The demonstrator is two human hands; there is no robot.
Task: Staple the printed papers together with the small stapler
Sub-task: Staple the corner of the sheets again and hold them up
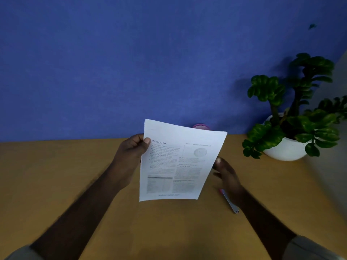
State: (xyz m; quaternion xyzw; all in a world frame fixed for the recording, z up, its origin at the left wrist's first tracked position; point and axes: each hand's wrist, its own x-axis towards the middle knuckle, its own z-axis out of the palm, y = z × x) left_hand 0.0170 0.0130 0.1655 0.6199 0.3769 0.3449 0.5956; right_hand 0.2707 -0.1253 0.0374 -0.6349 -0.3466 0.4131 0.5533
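Above the bench [75,184], left hand [131,156] is pinching the printed papers [178,162] at their left edge, thumb on top. Right hand [227,175] is hovering beside the right edge, fingers loose. Small stapler [230,202] is lying underneath that wrist.

two hands [129,156] [226,175], one paper stack [180,162], one stapler [230,201], one potted plant [289,117]

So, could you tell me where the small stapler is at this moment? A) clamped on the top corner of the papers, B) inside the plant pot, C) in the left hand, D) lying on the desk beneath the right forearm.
D: the stapler lies on the desk, partly hidden beneath the right hand and forearm, while the left hand holds the papers up.
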